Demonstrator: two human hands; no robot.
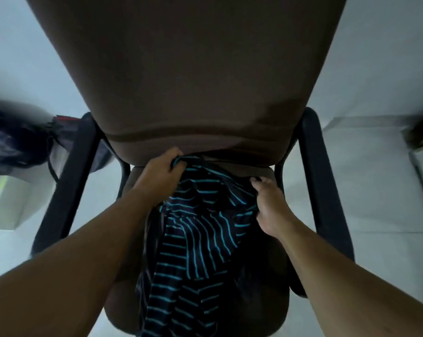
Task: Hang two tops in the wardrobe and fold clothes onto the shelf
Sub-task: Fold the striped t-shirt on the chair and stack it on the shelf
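A dark top with thin turquoise stripes [195, 239] lies crumpled on the seat of a brown office chair [186, 81] and hangs over its front edge. My left hand [159, 173] grips a bunch of the fabric at the top's upper left, close under the chair back. My right hand [271, 205] pinches the top's right edge with its fingers curled into the cloth. No wardrobe, hanger or shelf is in view.
The chair has black armrests, one on the left [67, 188] and one on the right [324, 190]. A dark bag or bundle [18, 139] sits on the floor at the left. A pale box [8, 205] stands lower left. Light floor tiles [375, 190] surround the chair.
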